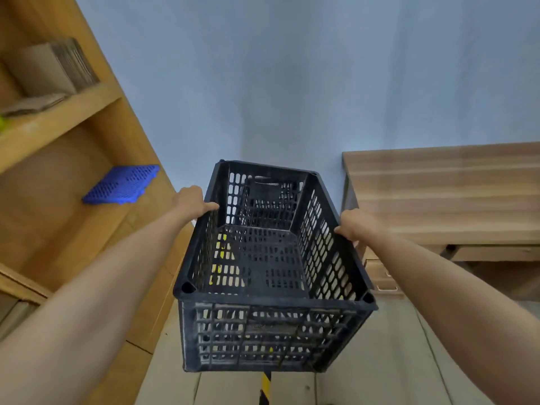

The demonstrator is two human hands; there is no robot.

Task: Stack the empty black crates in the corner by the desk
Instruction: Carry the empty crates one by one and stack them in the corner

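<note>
An empty black perforated crate [271,290] hangs in the air in front of me, its open top facing up. My left hand [191,201] grips the crate's left long rim, thumb over the edge. On the opposite long rim my right hand [356,225] grips the same way. The crate sits between a wooden shelf unit and a wooden desk [444,197], facing the blue wall corner. Through the crate's holes I see pale floor and bits of yellow. No other black crate is in view.
The wooden shelf unit [67,159] stands at the left, holding a blue perforated plastic panel [122,185] and flat cardboard [55,68]. The desk's drawers [382,276] are low on the right. A yellow-black floor stripe [265,388] runs under the crate.
</note>
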